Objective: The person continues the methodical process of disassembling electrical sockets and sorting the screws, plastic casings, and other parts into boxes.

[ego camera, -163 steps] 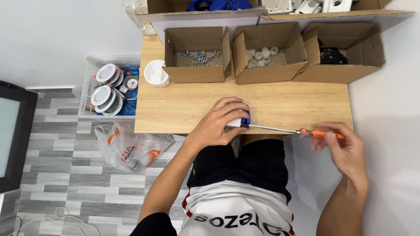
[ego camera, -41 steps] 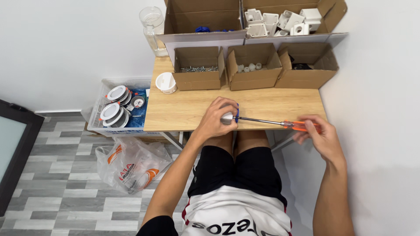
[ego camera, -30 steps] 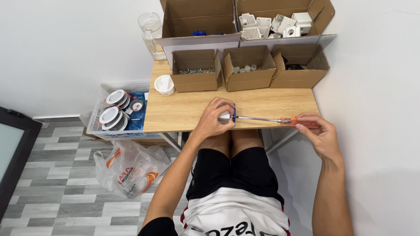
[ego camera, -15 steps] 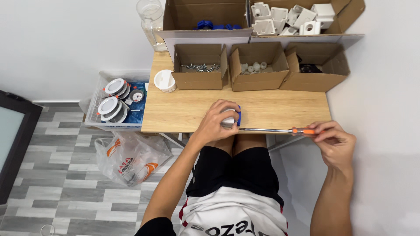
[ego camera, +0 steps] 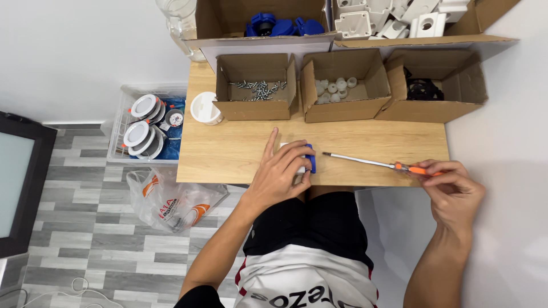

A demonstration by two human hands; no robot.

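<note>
My left hand [ego camera: 282,174] grips a small white and blue part [ego camera: 309,158] and rests it on the wooden table [ego camera: 228,151] near the front edge. Its index finger points away across the board. My right hand [ego camera: 454,191] holds a screwdriver [ego camera: 377,163] by its orange handle, off the table's right front corner. The metal shaft points left and its tip sits a little to the right of the part, apart from it.
Three open cardboard boxes stand at the back: screws [ego camera: 258,88], white round caps [ego camera: 337,86], black parts [ego camera: 425,90]. Bigger boxes with blue [ego camera: 279,25] and white parts [ego camera: 394,14] lie behind. A white cup [ego camera: 204,107], a crate of round lamps [ego camera: 148,122] and a plastic bag [ego camera: 171,199] are at left.
The screwdriver tip has drawn back to the right, away from the part. My left hand has lowered the part onto the table. The view has shifted closer.
</note>
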